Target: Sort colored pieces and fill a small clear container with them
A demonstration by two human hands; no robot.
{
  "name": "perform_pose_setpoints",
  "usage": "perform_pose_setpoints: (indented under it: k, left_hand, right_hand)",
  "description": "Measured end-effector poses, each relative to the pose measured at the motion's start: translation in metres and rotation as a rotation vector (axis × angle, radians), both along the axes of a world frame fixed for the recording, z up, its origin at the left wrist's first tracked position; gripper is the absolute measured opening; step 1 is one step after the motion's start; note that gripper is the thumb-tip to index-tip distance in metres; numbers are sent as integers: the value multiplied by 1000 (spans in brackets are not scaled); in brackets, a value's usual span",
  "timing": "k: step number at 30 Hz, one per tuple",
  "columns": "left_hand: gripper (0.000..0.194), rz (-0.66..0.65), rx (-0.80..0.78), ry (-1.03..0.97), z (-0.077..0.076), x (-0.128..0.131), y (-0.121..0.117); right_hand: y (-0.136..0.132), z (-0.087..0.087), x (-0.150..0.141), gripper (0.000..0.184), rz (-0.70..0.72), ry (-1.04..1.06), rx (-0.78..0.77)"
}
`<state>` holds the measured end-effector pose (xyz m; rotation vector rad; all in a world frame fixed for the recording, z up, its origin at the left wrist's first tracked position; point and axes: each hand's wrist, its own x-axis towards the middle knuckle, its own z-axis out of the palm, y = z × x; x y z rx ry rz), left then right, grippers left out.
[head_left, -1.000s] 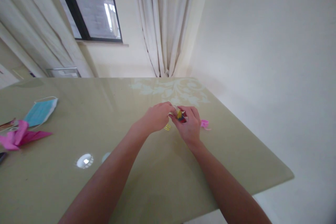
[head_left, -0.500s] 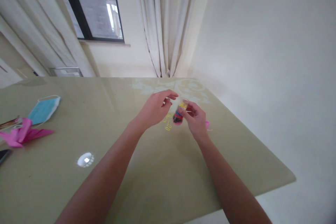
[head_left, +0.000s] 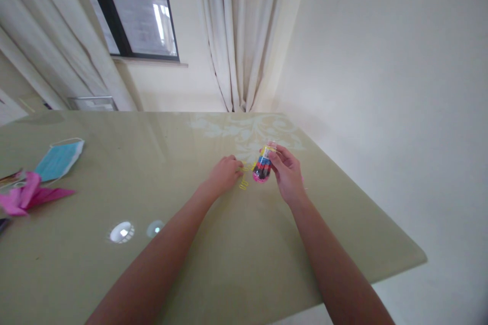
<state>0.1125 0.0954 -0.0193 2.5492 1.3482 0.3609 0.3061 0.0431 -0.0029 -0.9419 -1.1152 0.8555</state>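
Observation:
My right hand (head_left: 285, 167) is closed round a clear plastic tube (head_left: 263, 165), held tilted above the table. Bands of colour fill the tube: yellow near the top, then blue, red and black, with pink at the bottom. On the table to its left lie several yellow paper clips (head_left: 244, 183). My left hand (head_left: 225, 173) rests low at these clips, its fingers bent and drawn together at a yellow one. The fingertips are partly hidden, so the grip is only partly visible. A pink bit shows just behind my right wrist.
The glossy table (head_left: 236, 264) reflects ceiling lights and ends at a wall on the right. Far left lie a blue face mask (head_left: 60, 158), a folded pink paper shape (head_left: 32, 195) and the edge of a dark phone-like object (head_left: 3, 224). Curtains (head_left: 240, 35) hang behind.
My left hand has come down from beside the tube's mouth to the yellow clips on the table. The tube in my right hand has shifted slightly right and turned its printed side into view.

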Motion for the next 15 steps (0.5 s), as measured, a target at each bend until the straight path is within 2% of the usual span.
perform_pose_setpoints:
  k: [8, 15]
  left_hand:
    - [21, 37, -28, -26, 1, 2, -1]
    - [21, 67, -24, -118, 2, 2, -4]
  right_hand:
    - [-1, -1, 1, 50, 60, -29, -6]
    - [-2, 0, 0, 42, 94, 13, -2]
